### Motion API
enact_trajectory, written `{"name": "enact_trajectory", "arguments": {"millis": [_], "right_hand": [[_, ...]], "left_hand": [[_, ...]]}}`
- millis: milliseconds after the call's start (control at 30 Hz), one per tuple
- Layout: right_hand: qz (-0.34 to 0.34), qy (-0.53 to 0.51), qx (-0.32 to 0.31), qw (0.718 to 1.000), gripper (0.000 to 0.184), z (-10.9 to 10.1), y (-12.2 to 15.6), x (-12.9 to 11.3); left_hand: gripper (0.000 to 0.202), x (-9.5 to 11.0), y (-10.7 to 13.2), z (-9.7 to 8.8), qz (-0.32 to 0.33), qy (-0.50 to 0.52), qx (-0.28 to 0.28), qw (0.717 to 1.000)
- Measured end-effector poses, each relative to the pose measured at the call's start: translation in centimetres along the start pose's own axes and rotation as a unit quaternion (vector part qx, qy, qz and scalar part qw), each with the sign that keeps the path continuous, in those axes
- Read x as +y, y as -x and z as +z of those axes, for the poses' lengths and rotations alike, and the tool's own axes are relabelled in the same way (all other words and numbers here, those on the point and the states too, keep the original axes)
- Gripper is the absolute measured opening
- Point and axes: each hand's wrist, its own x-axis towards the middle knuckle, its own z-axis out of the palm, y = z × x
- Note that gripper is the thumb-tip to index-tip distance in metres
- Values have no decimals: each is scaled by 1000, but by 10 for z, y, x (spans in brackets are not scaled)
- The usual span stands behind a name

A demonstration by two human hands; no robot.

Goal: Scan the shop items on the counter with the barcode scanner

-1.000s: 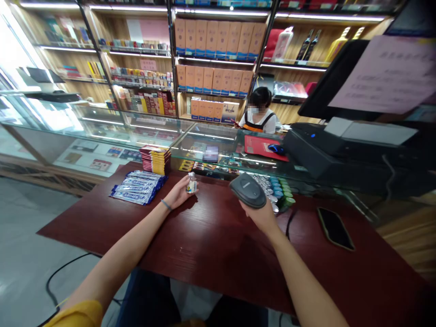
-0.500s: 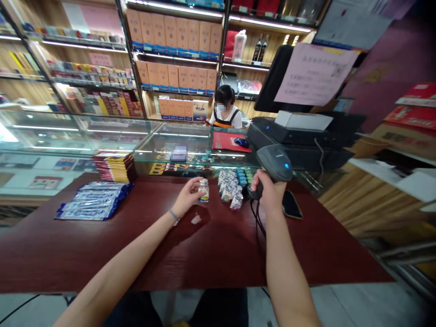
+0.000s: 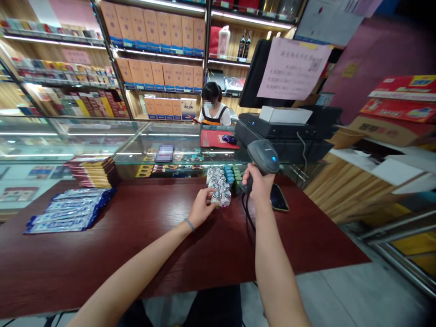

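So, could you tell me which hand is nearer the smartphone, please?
Right: the right hand is just left of the smartphone; the left hand is much farther left.

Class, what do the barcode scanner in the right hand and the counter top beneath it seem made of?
The barcode scanner seems matte dark grey plastic: dull moulded shell. The counter top seems dark red wood or laminate: fine grain under a sheen.

Left hand [image 3: 200, 208] had room over worktop [image 3: 102, 222] toward blue packs [image 3: 68, 211]; small bottles [image 3: 218, 188] blocked fwd, glass case [image 3: 177, 141] behind them, scanner cord [image 3: 247, 213] & phone [image 3: 279, 197] in way on R.
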Motion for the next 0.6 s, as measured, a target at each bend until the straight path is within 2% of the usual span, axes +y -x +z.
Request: {"name": "enact_trajectory", "arguments": {"millis": [233,367,467,600], "right_hand": [[-8,17,-16,1000,30,0,1,3],[-20,36,-30,999,27,5,6,0],[-23,28,-44,998,26,15,15,-5],[-16,38,-86,995,30,33,34,-6]], "left_hand": [[58,-4,4,4,3,19,-11,1000],[69,3,5,-5,10,24,3,1000],[64,13,3,-30,26,14,41,999],[48,26,0,-84,43,-11,114,993]]}}
